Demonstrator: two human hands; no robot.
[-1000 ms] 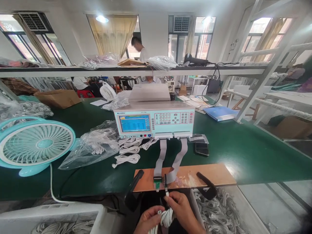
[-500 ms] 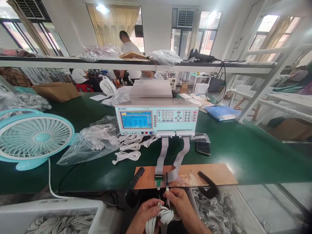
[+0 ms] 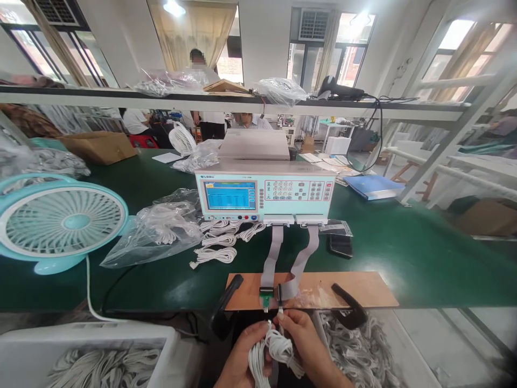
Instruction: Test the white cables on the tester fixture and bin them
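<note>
My left hand [image 3: 244,353] is closed around a coiled white cable [image 3: 279,347], with one plug of it standing up at my thumb, just below a small green circuit board [image 3: 265,299]. My right hand [image 3: 304,335] pinches the cable's other white plug [image 3: 280,311] right under the black connector at the end of the right grey ribbon cable [image 3: 304,258]. Whether that plug is fully seated is hidden by my fingers. The green board hangs from the left ribbon cable [image 3: 273,256] at the edge of a wooden board [image 3: 323,290].
Both ribbons run to a cable tester [image 3: 291,186] with a lit screen. Bundled white cables [image 3: 218,255] and a phone [image 3: 340,245] lie before it. Black clamps [image 3: 226,302] hold the board. Left stands a fan [image 3: 64,221]; bins of cables [image 3: 172,345] flank me below.
The left-hand plug has come up closer to the green board, while my right hand stays at the right connector. The tester's screen now shows a table without the large text. My view has shifted slightly.
</note>
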